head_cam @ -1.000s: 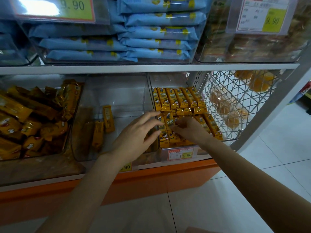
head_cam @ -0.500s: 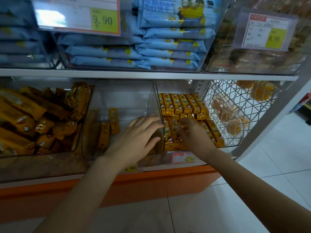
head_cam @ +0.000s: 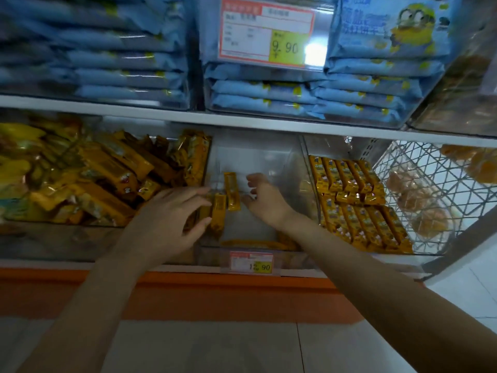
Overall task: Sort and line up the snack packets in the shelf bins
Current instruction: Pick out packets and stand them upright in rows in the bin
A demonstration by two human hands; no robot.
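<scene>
Three clear bins stand side by side on the lower shelf. The middle bin (head_cam: 285,168) holds a few yellow snack packets: one upright packet (head_cam: 231,191), a second packet (head_cam: 218,218) just below it, and others lying along the front wall (head_cam: 252,243). My left hand (head_cam: 169,219) reaches in from the left, its straight fingers and thumb against the lower packet. On the right side of the packets is my right hand (head_cam: 265,201), fingers loosely curled and holding nothing. The right bin has yellow packets lined up in neat rows (head_cam: 355,208). The left bin holds a jumbled heap of yellow packets (head_cam: 94,179).
A white wire basket (head_cam: 435,184) with wrapped buns stands right of the bins. The upper shelf edge (head_cam: 242,122) hangs close above, carrying stacked blue packs (head_cam: 295,95) and a 9.90 price tag (head_cam: 266,36). A 12.90 tag (head_cam: 251,262) sits on the middle bin's front.
Both hands have left the right bin's rows and moved left into the middle bin, beside its loose packets. The view has swung left and closer.
</scene>
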